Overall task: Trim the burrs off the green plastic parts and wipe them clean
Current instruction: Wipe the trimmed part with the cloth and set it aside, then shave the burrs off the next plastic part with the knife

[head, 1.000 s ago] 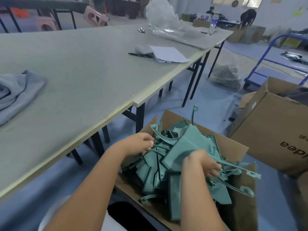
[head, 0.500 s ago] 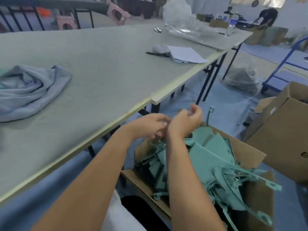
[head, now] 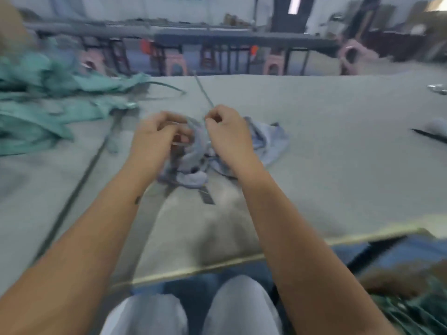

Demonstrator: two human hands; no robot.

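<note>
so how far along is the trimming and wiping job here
Done, it seems: a pile of green parts lies on the table at far left, though the blur hides whether they are trimmed. In hand: the left hand and right hand grip one thin green part over the wiping cloth. Left: more green parts in the box at lower right.

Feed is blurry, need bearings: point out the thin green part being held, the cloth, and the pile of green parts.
thin green part (head: pixel 202 93), head view, on its stem above the fingers.
cloth (head: pixel 273 139), head view, right-hand fold.
pile of green parts (head: pixel 36 112), head view, middle of the heap.
</note>
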